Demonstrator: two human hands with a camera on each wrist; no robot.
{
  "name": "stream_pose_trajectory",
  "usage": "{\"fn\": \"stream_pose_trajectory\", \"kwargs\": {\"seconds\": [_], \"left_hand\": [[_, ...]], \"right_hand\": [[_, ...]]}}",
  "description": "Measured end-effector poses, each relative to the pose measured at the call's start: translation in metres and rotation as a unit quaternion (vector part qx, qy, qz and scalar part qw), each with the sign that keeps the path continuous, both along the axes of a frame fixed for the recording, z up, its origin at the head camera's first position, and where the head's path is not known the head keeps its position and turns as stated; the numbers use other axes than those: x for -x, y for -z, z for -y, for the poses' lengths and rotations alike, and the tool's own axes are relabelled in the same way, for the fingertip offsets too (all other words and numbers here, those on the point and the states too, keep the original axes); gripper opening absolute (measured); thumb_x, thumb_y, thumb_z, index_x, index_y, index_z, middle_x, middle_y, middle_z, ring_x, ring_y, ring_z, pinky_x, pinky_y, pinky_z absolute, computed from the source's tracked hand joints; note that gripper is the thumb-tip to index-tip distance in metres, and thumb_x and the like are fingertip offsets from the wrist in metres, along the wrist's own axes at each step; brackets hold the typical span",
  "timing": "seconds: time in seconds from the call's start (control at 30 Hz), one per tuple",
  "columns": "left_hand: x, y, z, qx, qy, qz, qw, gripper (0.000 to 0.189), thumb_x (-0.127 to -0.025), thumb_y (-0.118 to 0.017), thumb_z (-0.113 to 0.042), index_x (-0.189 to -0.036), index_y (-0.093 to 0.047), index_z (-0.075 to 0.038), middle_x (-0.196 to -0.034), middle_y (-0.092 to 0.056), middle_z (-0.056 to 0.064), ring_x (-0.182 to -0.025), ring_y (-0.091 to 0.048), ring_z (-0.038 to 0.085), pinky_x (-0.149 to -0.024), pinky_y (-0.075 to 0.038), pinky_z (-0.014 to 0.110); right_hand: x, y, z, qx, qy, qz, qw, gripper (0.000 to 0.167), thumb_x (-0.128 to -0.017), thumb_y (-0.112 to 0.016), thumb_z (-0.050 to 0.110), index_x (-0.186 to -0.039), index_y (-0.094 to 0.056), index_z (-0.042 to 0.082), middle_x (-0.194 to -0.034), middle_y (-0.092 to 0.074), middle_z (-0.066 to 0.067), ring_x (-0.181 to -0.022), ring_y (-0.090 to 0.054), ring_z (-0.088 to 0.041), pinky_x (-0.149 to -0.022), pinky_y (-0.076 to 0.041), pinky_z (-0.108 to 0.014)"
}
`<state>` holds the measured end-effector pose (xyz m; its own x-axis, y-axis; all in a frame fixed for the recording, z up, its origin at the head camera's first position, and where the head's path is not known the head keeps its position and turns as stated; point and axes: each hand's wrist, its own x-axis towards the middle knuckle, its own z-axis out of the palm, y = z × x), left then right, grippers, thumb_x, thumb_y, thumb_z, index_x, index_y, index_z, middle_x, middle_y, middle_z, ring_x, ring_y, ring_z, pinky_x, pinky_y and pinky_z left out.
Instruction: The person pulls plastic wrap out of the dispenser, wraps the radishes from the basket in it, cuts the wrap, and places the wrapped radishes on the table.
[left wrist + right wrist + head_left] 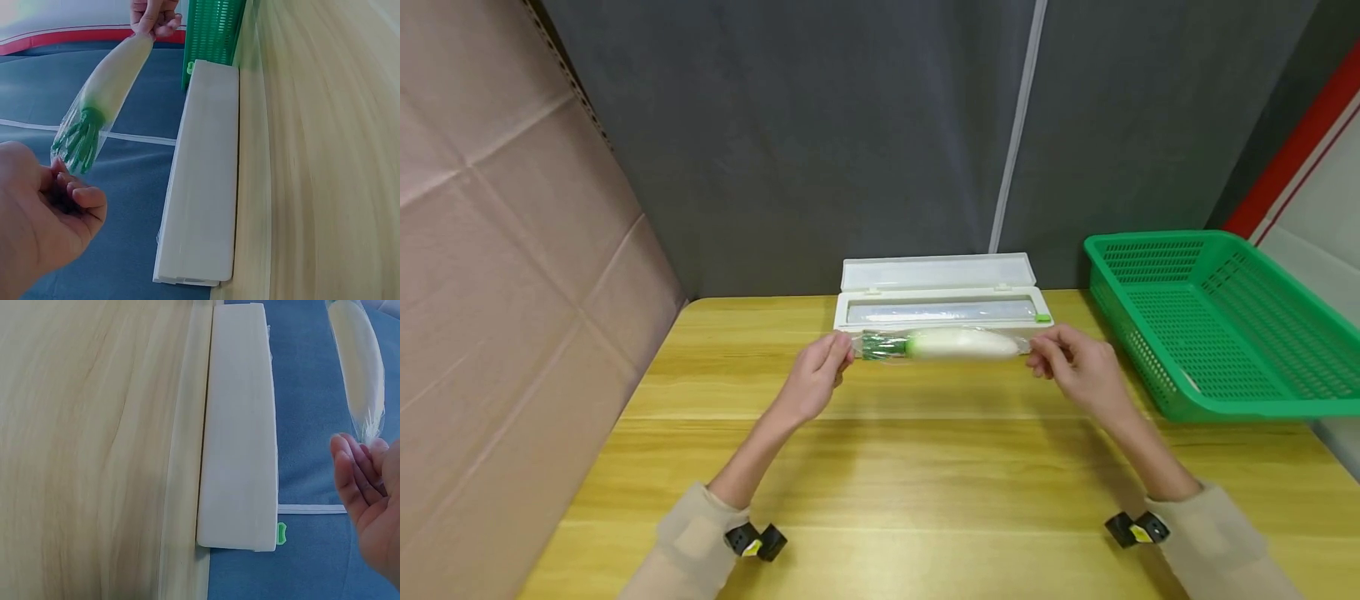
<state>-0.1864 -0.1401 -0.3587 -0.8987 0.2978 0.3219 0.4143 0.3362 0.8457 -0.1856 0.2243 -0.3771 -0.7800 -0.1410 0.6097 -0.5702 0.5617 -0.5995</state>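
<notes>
A white radish with green stems, wrapped in clear plastic film, is held level above the table between both hands. My left hand pinches the twisted film at the leafy end. At the tapered white end, my right hand pinches the other twist of film. The left wrist view shows the green stems inside the film near my curled left fingers. In the right wrist view the film gathers tightly at the radish tip. Just behind the radish lies a white cling film box, its lid raised.
A roll of clear film lies in the box, with a green slider at its right end. To the right stands a green plastic basket. A dark curtain hangs behind the wooden table.
</notes>
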Motion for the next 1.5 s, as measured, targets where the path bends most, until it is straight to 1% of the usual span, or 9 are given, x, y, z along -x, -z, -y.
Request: {"fn": "stream_pose_trajectory", "kwargs": {"seconds": [0.27, 0.5, 0.53, 0.63, 0.73, 1.03, 1.27, 1.43, 1.5], "left_hand": [[-0.001, -0.001, -0.007, -0.083, 0.087, 0.007, 0.9927, 0.028, -0.111, -0.034, -0.008, -0.094, -0.05, 0.007, -0.091, -0.052, 0.019, -0.078, -0.057, 0.025, -0.066, -0.054, 0.031], [-0.005, -0.003, -0.015, -0.167, 0.117, 0.037, 0.9783, 0.028, -0.111, -0.035, -0.009, -0.096, -0.048, 0.01, -0.101, -0.051, 0.02, -0.099, -0.068, 0.019, -0.094, -0.054, 0.039], [-0.006, -0.003, -0.017, -0.176, 0.115, 0.038, 0.9769, 0.028, -0.111, -0.035, -0.009, -0.096, -0.048, 0.01, -0.101, -0.051, 0.019, -0.099, -0.068, 0.019, -0.096, -0.053, 0.039], [-0.008, -0.006, -0.022, -0.197, 0.112, 0.04, 0.9731, 0.027, -0.11, -0.036, -0.008, -0.095, -0.048, 0.012, -0.099, -0.05, 0.015, -0.099, -0.068, 0.019, -0.097, -0.052, 0.04], [-0.008, -0.007, -0.025, -0.211, 0.108, 0.043, 0.9705, 0.026, -0.11, -0.037, -0.006, -0.096, -0.049, 0.013, -0.1, -0.05, 0.012, -0.099, -0.065, 0.018, -0.097, -0.052, 0.041], [-0.01, -0.011, -0.031, -0.247, 0.068, 0.044, 0.9657, 0.032, -0.108, -0.046, -0.013, -0.095, -0.053, 0.015, -0.105, -0.051, 0.011, -0.1, -0.06, 0.02, -0.099, -0.052, 0.04], [-0.008, -0.012, -0.038, -0.322, 0.06, 0.041, 0.9439, 0.022, -0.107, -0.046, -0.009, -0.1, -0.054, 0.01, -0.108, -0.06, 0.011, -0.101, -0.067, 0.021, -0.099, -0.051, 0.041], [-0.008, -0.013, -0.046, -0.367, 0.072, 0.061, 0.9255, 0.007, -0.106, -0.046, -0.006, -0.111, -0.049, -0.002, -0.116, -0.057, 0.01, -0.106, -0.064, 0.023, -0.1, -0.05, 0.042], [-0.008, -0.012, -0.049, -0.387, 0.077, 0.065, 0.9166, 0.013, -0.105, -0.047, -0.004, -0.118, -0.045, -0.003, -0.117, -0.053, 0.01, -0.109, -0.063, 0.026, -0.1, -0.05, 0.042]], "right_hand": [[0.003, 0.007, 0.001, 0.099, -0.122, 0.013, 0.9875, 0.005, -0.096, -0.052, -0.018, -0.1, -0.054, -0.014, -0.082, -0.071, -0.023, -0.068, -0.071, -0.012, -0.06, -0.058, -0.026], [0.003, 0.005, 0.005, 0.194, -0.161, 0.077, 0.9646, 0.025, -0.097, -0.055, -0.014, -0.121, -0.051, -0.016, -0.097, -0.071, -0.009, -0.076, -0.07, -0.015, -0.07, -0.059, -0.027], [0.002, 0.004, 0.006, 0.193, -0.158, 0.089, 0.9642, 0.032, -0.096, -0.057, -0.013, -0.128, -0.05, -0.014, -0.098, -0.07, -0.008, -0.077, -0.07, -0.015, -0.071, -0.058, -0.027], [0.0, 0.001, 0.008, 0.124, -0.121, 0.099, 0.9799, 0.051, -0.093, -0.067, -0.008, -0.141, -0.052, -0.002, -0.103, -0.066, -0.006, -0.082, -0.066, -0.011, -0.073, -0.055, -0.02], [-0.003, -0.001, 0.01, 0.052, -0.09, 0.092, 0.9903, 0.062, -0.086, -0.078, -0.002, -0.143, -0.057, 0.008, -0.108, -0.061, -0.006, -0.086, -0.059, -0.008, -0.073, -0.052, -0.016], [-0.007, -0.004, 0.014, -0.009, -0.076, 0.084, 0.9935, 0.046, -0.076, -0.089, 0.007, -0.119, -0.074, 0.01, -0.106, -0.067, -0.002, -0.074, -0.052, -0.014, -0.058, -0.048, -0.022], [-0.009, -0.006, 0.02, -0.044, -0.104, 0.062, 0.9917, 0.041, -0.079, -0.086, 0.008, -0.118, -0.074, 0.008, -0.104, -0.071, -0.003, -0.075, -0.052, -0.011, -0.058, -0.046, -0.025], [-0.009, -0.006, 0.024, -0.032, -0.086, 0.063, 0.9938, 0.039, -0.079, -0.086, 0.01, -0.117, -0.075, 0.009, -0.107, -0.071, -0.002, -0.078, -0.052, -0.01, -0.059, -0.045, -0.025], [-0.009, -0.006, 0.025, -0.026, -0.079, 0.063, 0.9946, 0.04, -0.079, -0.086, 0.01, -0.118, -0.075, 0.009, -0.11, -0.071, -0.002, -0.078, -0.052, -0.01, -0.059, -0.045, -0.026]]}}
